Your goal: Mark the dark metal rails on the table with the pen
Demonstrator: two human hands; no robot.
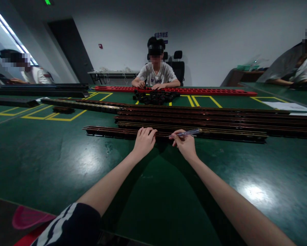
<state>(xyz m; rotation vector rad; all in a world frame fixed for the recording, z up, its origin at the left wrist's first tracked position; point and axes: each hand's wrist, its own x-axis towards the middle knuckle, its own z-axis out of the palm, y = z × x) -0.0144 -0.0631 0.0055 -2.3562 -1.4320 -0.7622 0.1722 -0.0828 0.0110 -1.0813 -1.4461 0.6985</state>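
A long, dark rail [112,132] with thin copper-coloured strips along it lies across the green table in front of me. My left hand [144,139] is on this rail, its fingers bent over the top and the thumb at the near side. In my right hand [185,143] is a slim screwdriver [190,132] with a clear handle, held between thumb and fingers. Its handle end points right and its tip points left, close to the rail just right of my left hand. Whether the tip touches the rail I cannot tell.
Behind the rail lie several similar dark rails [207,118] in a stack. Farther back are a pile of black parts [155,97] and a long red rail [209,91], where a co-worker [157,73] sits. White paper [288,106] lies at right; black rails [40,91] lie at left.
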